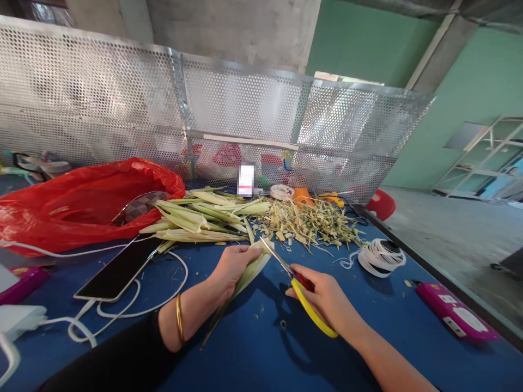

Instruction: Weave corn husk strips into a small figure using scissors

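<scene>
In the head view, the left hand had its grip pinching a pale green husk above the middle of the desk. The right hand had its grip wrapped around the handles of the scissors, blades at the husk's upper end. Loose husks and scraps lay toward the far edge, white cord near the right edge.

On my feed, blue table: phone left of left hand, husks beyond, spool right of right hand.
</scene>
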The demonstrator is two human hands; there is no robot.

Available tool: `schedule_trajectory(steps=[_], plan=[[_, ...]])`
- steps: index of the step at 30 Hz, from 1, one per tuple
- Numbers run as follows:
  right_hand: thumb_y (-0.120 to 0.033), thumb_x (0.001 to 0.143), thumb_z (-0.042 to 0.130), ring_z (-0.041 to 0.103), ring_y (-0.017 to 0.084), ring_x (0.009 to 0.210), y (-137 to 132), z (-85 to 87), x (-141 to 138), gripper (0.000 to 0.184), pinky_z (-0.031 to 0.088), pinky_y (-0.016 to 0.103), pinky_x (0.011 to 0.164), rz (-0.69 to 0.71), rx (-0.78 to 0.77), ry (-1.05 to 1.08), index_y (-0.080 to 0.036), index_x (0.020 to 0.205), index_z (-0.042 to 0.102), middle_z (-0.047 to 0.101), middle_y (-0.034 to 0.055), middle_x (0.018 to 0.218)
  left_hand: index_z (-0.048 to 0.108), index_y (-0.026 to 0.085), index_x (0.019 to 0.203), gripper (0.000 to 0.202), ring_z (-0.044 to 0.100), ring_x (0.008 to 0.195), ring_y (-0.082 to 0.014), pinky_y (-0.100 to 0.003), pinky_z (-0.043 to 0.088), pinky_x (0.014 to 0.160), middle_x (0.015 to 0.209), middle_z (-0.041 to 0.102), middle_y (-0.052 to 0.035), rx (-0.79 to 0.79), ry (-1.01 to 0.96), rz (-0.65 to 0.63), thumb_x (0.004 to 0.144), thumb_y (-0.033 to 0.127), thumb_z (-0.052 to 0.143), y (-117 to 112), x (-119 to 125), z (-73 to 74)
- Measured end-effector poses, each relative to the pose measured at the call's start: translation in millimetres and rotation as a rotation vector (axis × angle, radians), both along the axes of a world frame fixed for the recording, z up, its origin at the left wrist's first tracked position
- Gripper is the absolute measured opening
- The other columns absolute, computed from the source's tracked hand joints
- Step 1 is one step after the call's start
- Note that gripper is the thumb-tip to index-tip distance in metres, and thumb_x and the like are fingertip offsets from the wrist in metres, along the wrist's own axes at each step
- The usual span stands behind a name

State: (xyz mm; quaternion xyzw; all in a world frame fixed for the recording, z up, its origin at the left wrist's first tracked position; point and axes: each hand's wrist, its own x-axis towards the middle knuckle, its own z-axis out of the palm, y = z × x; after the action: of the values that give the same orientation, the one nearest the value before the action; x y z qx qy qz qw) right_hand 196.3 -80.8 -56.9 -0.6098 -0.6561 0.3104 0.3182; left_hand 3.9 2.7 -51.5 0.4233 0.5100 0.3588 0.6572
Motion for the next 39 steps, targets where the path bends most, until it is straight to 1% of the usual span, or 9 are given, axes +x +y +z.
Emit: schedule_trajectory(steps=[10,13,20,26,28,30,33,36,39], plan=[[-0.043,0.076,0.062,0.053,0.015,0.06,1.2,0.8,-2.0,0.035,0.042,0.021,0.054,-0.003,-0.011,0.012,-0.019,0.101,0.065,0.058,-0.004,0.067,0.068,0.014,0.071,0.022,0.059,0.046,-0.016,-0.026,0.045,0.046,0.054,0.067,-0.0036,-0.027,0.004,-0.003,0.064,0.035,0.073,2.4,-1.5,-1.2],[-0.042,0.075,0.062,0.058,0.017,0.065,3.5,1.0,0.6,0.037,0.044,0.022,0.057,-0.071,0.017,-0.047,-0.02,0.105,0.064,0.064,-0.0019,0.074,0.068,0.014,0.072,0.022,0.058,0.044,-0.0154,-0.025,0.044,0.045,0.053,0.066,-0.0033,-0.035,-0.004,-0.003,0.064,0.034,0.073,2.6,-2.2,-0.6],[-0.037,0.081,0.053,0.065,0.026,0.082,11.5,-8.1,16.8,0.048,0.047,0.032,0.067,-0.302,0.085,-0.552,-0.016,0.124,0.051,0.07,0.009,0.094,0.066,0.015,0.072,0.015,0.058,0.044,-0.0166,-0.028,0.047,0.046,0.052,0.065,-0.0034,-0.056,-0.05,-0.022,0.066,0.028,0.068,1.7,-5.7,6.7],[-0.029,0.085,0.047,0.063,0.025,0.081,5.6,-2.3,13.4,0.027,0.046,0.033,0.068,-0.109,0.222,-0.83,-0.017,0.101,0.066,0.065,0.0118,0.091,0.065,0.015,0.071,0.025,0.054,0.044,-0.0132,-0.025,0.042,0.046,0.054,0.063,-0.0012,0.076,-0.02,-0.13,0.061,0.036,0.072,-2.4,-13.1,24.9],[-0.033,0.087,0.047,0.061,0.026,0.089,4.6,10.8,8.6,0.028,0.046,0.034,0.076,-0.103,0.331,-0.702,-0.018,0.095,0.068,0.065,0.0121,0.093,0.064,0.015,0.069,0.027,0.048,0.042,-0.0109,-0.023,0.037,0.044,0.051,0.058,0.0016,0.162,0.043,-0.201,0.062,0.041,0.07,-5.0,-13.9,35.1],[-0.04,0.088,0.049,0.061,0.024,0.093,7.5,28.0,0.7,0.033,0.047,0.031,0.077,-0.148,0.367,-0.408,-0.019,0.108,0.064,0.066,0.0108,0.101,0.06,0.016,0.063,0.027,0.04,0.042,-0.0084,-0.021,0.03,0.043,0.048,0.05,0.0045,0.319,0.161,-0.288,0.065,0.042,0.066,-7.8,-13.3,44.9],[-0.039,0.082,0.059,0.063,0.019,0.079,20.3,50.4,-16.9,0.035,0.048,0.026,0.066,-0.049,0.222,-0.035,-0.022,0.112,0.062,0.069,0.0044,0.092,0.049,0.016,0.051,0.03,0.032,0.048,-0.0072,-0.021,0.02,0.045,0.048,0.037,0.0063,0.63,0.401,-0.389,0.068,0.037,0.062,-9.7,-12.3,52.2],[-0.027,0.078,0.062,0.056,0.015,0.062,37.6,54.8,-34.5,0.011,0.041,0.024,0.058,0.02,0.238,-0.086,-0.02,0.083,0.069,0.063,-0.0003,0.066,0.051,0.016,0.052,0.027,0.033,0.051,-0.0082,-0.023,0.018,0.047,0.049,0.035,0.0061,0.774,0.577,-0.416,0.069,0.034,0.06,-4.6,-15.9,46.3],[-0.023,0.079,0.059,0.049,0.013,0.057,48.9,41.4,-41.9,0.012,0.035,0.024,0.055,0.038,0.312,-0.11,-0.019,0.069,0.065,0.056,-0.0017,0.06,0.056,0.015,0.056,0.03,0.031,0.051,-0.0086,-0.023,0.019,0.048,0.051,0.035,0.0061,0.677,0.509,-0.441,0.072,0.041,0.058,6.3,-23.1,31.4]])
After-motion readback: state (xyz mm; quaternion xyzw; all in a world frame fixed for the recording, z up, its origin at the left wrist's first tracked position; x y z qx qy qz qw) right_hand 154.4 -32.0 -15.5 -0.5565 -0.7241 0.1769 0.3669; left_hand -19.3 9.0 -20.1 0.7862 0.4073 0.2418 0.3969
